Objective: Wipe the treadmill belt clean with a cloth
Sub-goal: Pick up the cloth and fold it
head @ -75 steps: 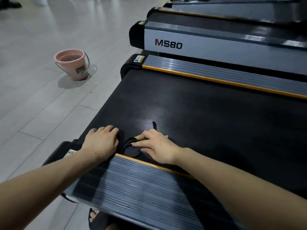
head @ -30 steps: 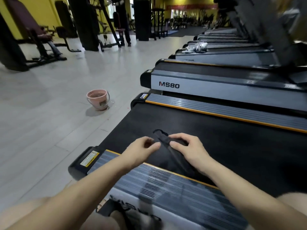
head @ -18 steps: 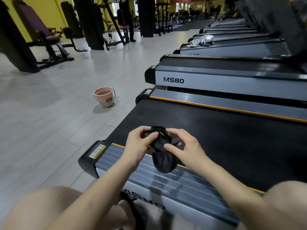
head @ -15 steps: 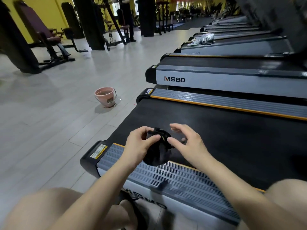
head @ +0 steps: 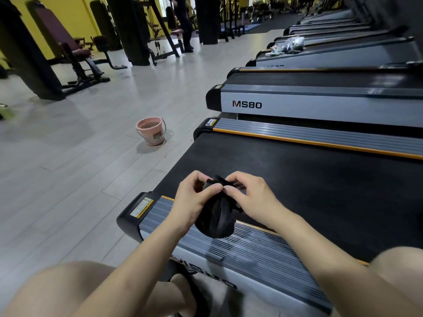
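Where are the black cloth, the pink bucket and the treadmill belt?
black cloth (head: 216, 219): head view, hanging bunched middle.
pink bucket (head: 153, 133): head view, front wall.
treadmill belt (head: 320, 186): head view, bare black surface.

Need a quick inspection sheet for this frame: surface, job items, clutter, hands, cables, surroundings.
Surface: black treadmill belt, no debris visible, orange-edged side rails.
Job's things: black cloth bunched, held above the near side rail, off the belt.
Clutter: pink bucket on the floor left of the treadmill; shoes on a farther treadmill.
Hands: left hand and right hand both pinch the cloth's top.
Cables: nothing seen.
Surroundings: row of MS80 treadmills, weight bench, grey tiled floor.
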A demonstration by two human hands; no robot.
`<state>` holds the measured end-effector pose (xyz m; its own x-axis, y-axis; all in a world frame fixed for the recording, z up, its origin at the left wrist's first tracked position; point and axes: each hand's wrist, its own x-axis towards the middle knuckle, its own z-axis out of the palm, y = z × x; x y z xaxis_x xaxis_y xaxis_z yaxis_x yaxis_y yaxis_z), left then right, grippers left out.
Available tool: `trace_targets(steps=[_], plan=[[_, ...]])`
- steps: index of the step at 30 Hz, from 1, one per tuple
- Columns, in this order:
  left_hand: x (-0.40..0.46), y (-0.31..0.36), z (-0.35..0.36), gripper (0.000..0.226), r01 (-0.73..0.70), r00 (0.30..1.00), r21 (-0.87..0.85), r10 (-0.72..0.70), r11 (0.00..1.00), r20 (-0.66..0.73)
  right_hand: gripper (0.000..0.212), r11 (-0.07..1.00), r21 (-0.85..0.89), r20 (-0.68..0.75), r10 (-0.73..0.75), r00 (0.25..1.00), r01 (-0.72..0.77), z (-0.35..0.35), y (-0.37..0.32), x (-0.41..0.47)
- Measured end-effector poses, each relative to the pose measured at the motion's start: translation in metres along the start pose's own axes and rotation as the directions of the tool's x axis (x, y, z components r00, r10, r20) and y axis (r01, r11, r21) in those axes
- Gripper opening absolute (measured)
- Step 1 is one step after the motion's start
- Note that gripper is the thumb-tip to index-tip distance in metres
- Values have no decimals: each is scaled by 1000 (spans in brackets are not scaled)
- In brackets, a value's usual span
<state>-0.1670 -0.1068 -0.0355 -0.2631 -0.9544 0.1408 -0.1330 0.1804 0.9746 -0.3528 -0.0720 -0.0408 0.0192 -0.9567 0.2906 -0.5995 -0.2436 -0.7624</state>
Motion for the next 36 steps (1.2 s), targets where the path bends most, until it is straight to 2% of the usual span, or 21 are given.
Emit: trace_targets(steps=[2,5,7,13,15,17,18,20,24,27,30,33,36], plan=[[3,-5,-1,33,26,998,-1,-26,1000,62,4,998,45,-38,47,998,-45,-4,2,0],[5,-21,-3,42,114,965,40,-120,993,235,3,987,126,-119,118,986,-102,-12,4,-2],[4,-34,-3,36,160,946,84,-177,984,273,5,978,165,-175,152,973,-123,-19,4,-5],[10,-37,-4,13,156,979,192,-178,969,102,8,975,154,-204,188,961,-159,-36,16,-13],[15,-31,-10,13,134,990,235,-140,963,6,27,974,138,-138,197,971,-178,-45,23,-15],[15,-22,-12,15,88,996,244,-81,966,-38,52,980,28,-19,195,981,-195,-48,26,-21],[13,-18,-11,14,49,998,265,-41,963,-38,57,979,-38,29,200,979,-199,-47,26,-25],[8,-13,-6,15,-37,999,323,47,946,-23,52,973,-110,83,213,974,-204,-41,28,-31],[6,-11,-7,15,-99,993,391,119,915,-26,23,973,-163,106,181,978,-162,-21,31,-38],[5,-6,-13,17,-97,992,393,121,914,-37,13,985,-85,79,156,985,-150,-11,33,-40],[6,-1,-21,20,-109,988,386,142,916,-59,11,985,1,113,170,979,-171,-5,35,-38],[3,3,-27,26,-142,988,359,155,923,-6,14,963,122,159,220,963,-240,-1,42,-36],[1,-2,-38,31,-195,981,364,189,911,52,16,956,87,104,269,957,-278,1,44,-36]])
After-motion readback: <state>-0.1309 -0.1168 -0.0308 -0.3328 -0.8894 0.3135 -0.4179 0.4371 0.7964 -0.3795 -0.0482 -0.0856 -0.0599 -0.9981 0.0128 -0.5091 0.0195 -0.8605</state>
